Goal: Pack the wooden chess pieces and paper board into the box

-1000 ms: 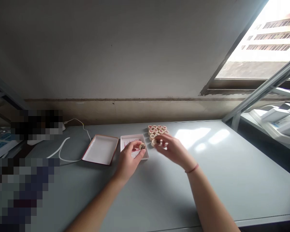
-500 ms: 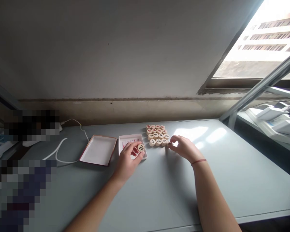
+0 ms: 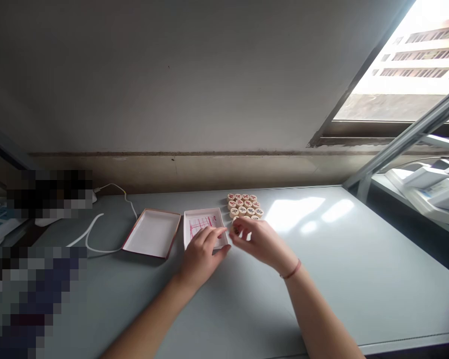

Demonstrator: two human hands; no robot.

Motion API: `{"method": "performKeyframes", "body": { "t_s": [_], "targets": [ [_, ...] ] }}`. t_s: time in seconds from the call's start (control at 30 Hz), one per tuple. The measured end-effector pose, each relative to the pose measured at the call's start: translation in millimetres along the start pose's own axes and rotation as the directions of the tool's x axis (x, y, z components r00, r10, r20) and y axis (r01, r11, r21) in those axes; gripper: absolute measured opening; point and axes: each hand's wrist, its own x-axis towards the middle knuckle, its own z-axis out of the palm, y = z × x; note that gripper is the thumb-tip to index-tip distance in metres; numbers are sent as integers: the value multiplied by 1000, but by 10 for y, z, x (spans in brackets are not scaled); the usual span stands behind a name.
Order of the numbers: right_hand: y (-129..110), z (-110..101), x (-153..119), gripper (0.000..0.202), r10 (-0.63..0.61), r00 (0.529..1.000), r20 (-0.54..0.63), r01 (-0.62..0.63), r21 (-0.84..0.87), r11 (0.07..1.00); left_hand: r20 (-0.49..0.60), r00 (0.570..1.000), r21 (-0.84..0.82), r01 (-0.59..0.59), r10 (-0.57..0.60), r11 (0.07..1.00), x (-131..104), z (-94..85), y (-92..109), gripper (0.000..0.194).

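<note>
My right hand [image 3: 261,243] pinches a round wooden Chinese chess piece [image 3: 236,230] between thumb and fingers, just in front of a block of pieces. These Chinese chess pieces [image 3: 243,203] stand face up in close rows, red characters at the back and black ones nearer me. Part of the front row is hidden behind my right hand. Thumb and fingers of my left hand [image 3: 204,252] are apart over the right side of a white box [image 3: 186,227], with nothing visible between them. A sheet printed with red grid lines [image 3: 200,223] lies in the box.
A shallow box lid [image 3: 153,233], white inside, lies left of the box. White cables [image 3: 93,224] run along the grey table [image 3: 322,279] farther left. The wall rises behind the table, and a metal frame bar [image 3: 396,139] slants at the right.
The chess piece in my left hand has passed to my right hand. My right hand has let go of the piece at the front row's right end and moved left.
</note>
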Motion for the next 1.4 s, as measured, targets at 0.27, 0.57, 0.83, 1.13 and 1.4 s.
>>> {"method": "performKeyframes", "body": {
  "t_s": [0.27, 0.57, 0.83, 1.13, 1.4],
  "targets": [
    [709, -280, -57, 13, 376, 912, -164, -408, -264, 874, 252, 964, 237, 22, -84, 971, 11, -130, -99, 20],
    [703, -235, -13, 15, 434, 893, -120, -450, -260, 854, 320, 944, 217, 6, -77, 976, -6, -115, -133, 9],
    [770, -146, 29, 14, 408, 897, -169, -440, -253, 862, 347, 932, 212, 31, -105, 977, 13, -118, -136, 12],
    [682, -186, -21, 15, 273, 913, -305, -354, -254, 900, 368, 922, 204, 52, -125, 978, 22, -172, -102, 11],
    [-130, 350, 436, 20, -162, 984, 70, 177, -344, 922, 319, 912, 346, 142, -258, 928, 48, -466, -244, 22]
  ]
}}
